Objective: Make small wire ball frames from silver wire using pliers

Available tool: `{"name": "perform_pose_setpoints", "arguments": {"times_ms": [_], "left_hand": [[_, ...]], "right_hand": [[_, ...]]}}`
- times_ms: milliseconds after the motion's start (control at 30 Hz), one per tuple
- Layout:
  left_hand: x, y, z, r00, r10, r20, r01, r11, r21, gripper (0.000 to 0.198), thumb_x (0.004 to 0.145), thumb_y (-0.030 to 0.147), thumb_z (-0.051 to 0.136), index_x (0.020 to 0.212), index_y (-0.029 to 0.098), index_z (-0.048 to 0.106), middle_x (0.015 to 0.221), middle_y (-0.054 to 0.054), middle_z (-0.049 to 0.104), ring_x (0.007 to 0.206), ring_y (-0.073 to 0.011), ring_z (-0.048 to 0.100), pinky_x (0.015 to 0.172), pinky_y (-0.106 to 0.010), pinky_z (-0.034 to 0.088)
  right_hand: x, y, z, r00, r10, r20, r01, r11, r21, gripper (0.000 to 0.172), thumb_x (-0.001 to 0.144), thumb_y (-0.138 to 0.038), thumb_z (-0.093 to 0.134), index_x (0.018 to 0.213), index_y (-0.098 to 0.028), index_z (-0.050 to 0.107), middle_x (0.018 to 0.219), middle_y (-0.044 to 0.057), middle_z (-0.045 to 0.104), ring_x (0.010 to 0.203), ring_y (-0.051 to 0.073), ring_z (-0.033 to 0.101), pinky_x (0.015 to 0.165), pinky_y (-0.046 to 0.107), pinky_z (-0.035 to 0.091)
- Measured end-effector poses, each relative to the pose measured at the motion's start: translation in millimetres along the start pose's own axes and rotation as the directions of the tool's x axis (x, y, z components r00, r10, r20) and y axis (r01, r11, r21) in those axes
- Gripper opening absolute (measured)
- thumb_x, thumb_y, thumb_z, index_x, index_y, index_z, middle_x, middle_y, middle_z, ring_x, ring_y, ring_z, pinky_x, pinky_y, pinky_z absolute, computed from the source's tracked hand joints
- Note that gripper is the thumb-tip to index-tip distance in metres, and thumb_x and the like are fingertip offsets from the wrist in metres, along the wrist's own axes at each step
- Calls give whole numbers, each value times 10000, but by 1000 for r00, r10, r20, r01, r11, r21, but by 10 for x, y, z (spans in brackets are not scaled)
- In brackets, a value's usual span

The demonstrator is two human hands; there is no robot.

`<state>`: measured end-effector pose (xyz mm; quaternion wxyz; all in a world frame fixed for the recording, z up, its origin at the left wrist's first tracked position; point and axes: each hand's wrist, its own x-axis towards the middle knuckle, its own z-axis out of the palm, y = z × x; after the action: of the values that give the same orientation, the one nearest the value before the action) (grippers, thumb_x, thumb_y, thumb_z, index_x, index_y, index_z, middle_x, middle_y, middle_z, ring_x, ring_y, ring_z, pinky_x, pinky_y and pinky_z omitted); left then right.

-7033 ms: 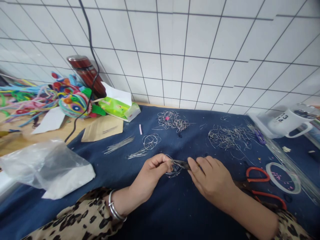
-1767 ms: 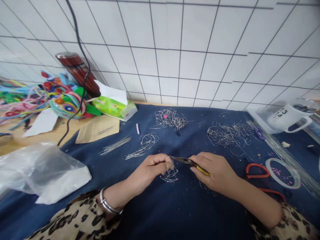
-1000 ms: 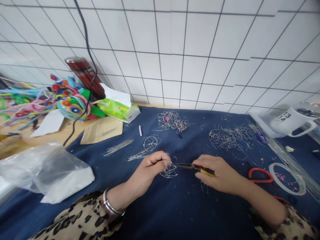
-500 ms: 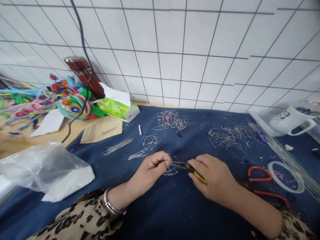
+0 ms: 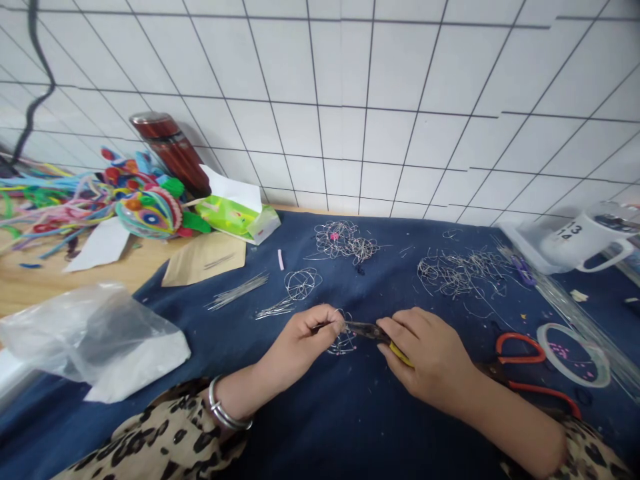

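My left hand [image 5: 303, 340] pinches a small wire ball with pink beads [image 5: 344, 341] just above the blue cloth [image 5: 325, 427]. My right hand [image 5: 425, 353] grips yellow-handled pliers [image 5: 373, 331], whose dark jaws reach left to the wire ball by my left fingertips. Both hands are closed, low over the cloth near its middle. A silver bangle sits on my left wrist.
Finished wire balls [image 5: 345, 241], a wire ring [image 5: 301, 283], straight wire bundles [image 5: 239, 291] and a tangle of wire scraps [image 5: 460, 272] lie behind the hands. Orange-handled scissors [image 5: 523, 363] and a tape roll [image 5: 573, 345] lie right, a white mug [image 5: 585, 237] far right. A plastic bag [image 5: 95, 340], tissue pack [image 5: 235, 217], flask [image 5: 173, 153] are left.
The pliers' jaws came back left to the wire ball after drawing slightly away a second ago. The hanging black cable swung out to the far left.
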<state>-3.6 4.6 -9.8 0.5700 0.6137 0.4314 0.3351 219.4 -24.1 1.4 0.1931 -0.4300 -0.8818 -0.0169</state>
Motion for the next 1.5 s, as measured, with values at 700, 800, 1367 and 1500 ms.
{"name": "perform_pose_setpoints", "arguments": {"times_ms": [700,800,1367,1500], "left_hand": [[1,-12,9,1000,-18,-1,18,1000,-7,178,850,264,513,730,139,552,669,25,452,625,-97,367,587,-219,307],[0,-25,2,1000,-16,7,16,1000,8,184,850,262,511,721,137,551,663,25,445,622,-98,365,583,-221,306],[10,-50,27,999,-49,-12,49,999,10,208,847,281,512,692,142,516,626,35,431,585,-90,354,560,-221,302],[8,-56,41,998,-55,-33,55,998,13,214,848,283,510,690,140,522,618,33,436,581,-90,364,560,-220,313]], "right_hand": [[-6,-5,6,1000,23,10,-23,999,-24,249,861,-258,468,1058,-143,567,901,83,567,802,197,504,721,354,421],[-13,-5,14,1000,12,14,-11,999,-47,245,862,-260,465,1049,-141,569,892,83,566,799,198,501,721,354,417],[-28,-24,36,998,-65,-1,63,975,-214,264,866,-261,477,1072,-128,574,849,84,575,762,201,493,677,342,409],[-31,-32,34,997,-74,-2,71,968,-241,261,864,-253,484,1073,-128,579,832,81,574,758,200,494,674,340,410]]}}
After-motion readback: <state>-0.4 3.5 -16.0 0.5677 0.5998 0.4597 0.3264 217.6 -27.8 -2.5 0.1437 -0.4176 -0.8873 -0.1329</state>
